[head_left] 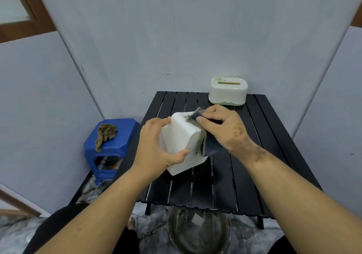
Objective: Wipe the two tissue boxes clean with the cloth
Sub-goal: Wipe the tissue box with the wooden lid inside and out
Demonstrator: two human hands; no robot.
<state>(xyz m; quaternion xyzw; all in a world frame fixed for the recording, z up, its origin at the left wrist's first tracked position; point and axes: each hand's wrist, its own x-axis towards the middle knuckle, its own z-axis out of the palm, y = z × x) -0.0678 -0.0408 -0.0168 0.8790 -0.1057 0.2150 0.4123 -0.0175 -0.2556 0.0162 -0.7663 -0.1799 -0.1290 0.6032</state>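
A plain white tissue box (181, 136) is tilted up off the black slatted table (225, 179). My left hand (154, 146) grips its left side, thumb on the near face. My right hand (225, 128) holds a dark blue-grey cloth (208, 146) against the box's right side and top edge. The cloth drapes down over the box's right corner. A second tissue box (228, 91), white with a pale green base and a slot on top, stands at the table's far right corner, untouched.
A blue plastic stool (117, 146) stands left of the table with a crumpled olive rag (105, 134) on it. A glass bowl (197, 232) sits on the floor below the table's near edge. Grey walls close in behind and on both sides.
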